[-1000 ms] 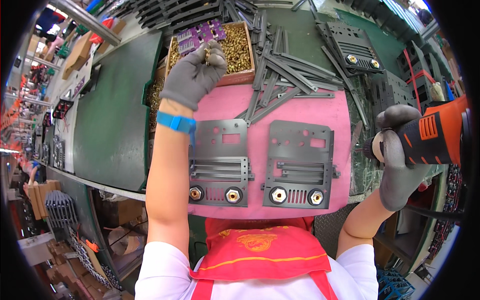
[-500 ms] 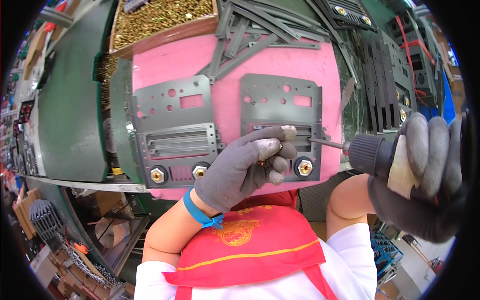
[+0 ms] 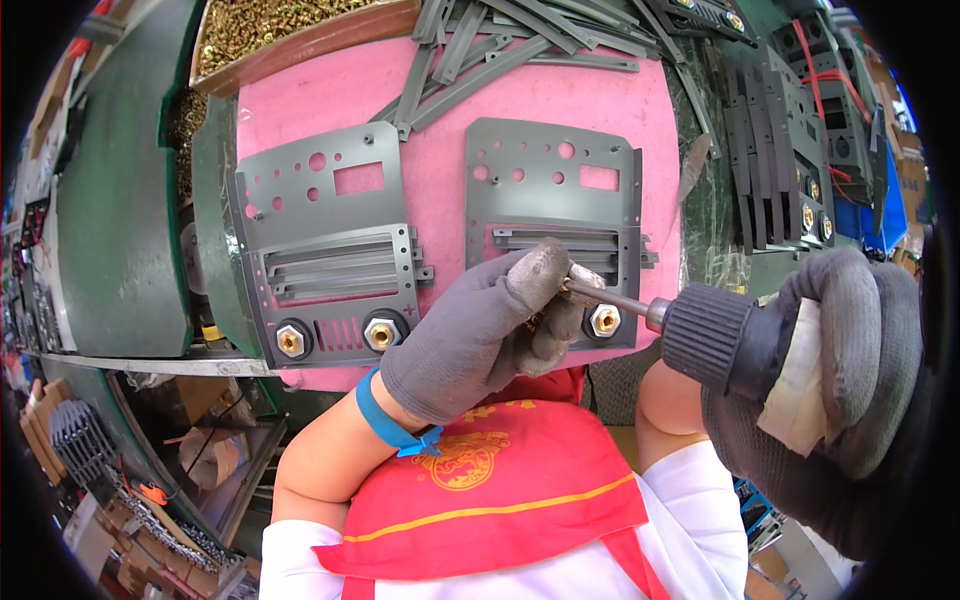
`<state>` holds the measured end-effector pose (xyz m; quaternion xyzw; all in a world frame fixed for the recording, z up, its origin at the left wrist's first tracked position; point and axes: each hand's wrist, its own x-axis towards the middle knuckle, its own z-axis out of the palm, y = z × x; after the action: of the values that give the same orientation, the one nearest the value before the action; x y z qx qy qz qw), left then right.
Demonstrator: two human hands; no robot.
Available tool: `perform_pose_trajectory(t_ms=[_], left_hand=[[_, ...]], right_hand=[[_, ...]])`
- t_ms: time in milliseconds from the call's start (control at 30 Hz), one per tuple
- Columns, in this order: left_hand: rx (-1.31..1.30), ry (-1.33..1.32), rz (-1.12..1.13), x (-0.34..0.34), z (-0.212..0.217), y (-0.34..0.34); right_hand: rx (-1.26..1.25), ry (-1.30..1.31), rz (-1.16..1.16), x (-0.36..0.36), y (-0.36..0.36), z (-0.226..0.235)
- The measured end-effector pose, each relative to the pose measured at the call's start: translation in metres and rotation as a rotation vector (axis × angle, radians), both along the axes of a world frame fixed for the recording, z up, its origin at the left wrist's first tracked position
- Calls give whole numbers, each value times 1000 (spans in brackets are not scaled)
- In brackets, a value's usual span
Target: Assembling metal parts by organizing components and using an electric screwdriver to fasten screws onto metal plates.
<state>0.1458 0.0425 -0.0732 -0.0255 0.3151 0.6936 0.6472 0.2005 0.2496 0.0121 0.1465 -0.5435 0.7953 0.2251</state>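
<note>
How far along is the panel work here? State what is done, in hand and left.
Done: both grey panels, left panel and right panel, carry brass fittings. In hand: left hand at the driver bit; right hand grips the driver. Left: loose grey strips lie unfitted.

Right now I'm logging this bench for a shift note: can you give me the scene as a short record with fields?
Left hand: gloved left hand pinches the driver bit at its tip
Right hand: gloved right hand grips the power screwdriver
Work surface: pink mat
Parts: left grey panel and right grey panel, side by side
Fittings: brass nuts along the panels' near edges
Behind: tray of brass screws, loose grey strips
</note>
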Motion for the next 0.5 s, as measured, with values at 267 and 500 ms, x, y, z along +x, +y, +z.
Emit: perform_pose_trajectory(t_ms=[267, 500], left_hand=[[107, -131, 30, 0, 3, 1], [112, -202, -72, 2, 5, -2]], right_hand=[[-18, 19, -47, 8, -11, -1], [-40, 25, -78, 32, 13, 0]])
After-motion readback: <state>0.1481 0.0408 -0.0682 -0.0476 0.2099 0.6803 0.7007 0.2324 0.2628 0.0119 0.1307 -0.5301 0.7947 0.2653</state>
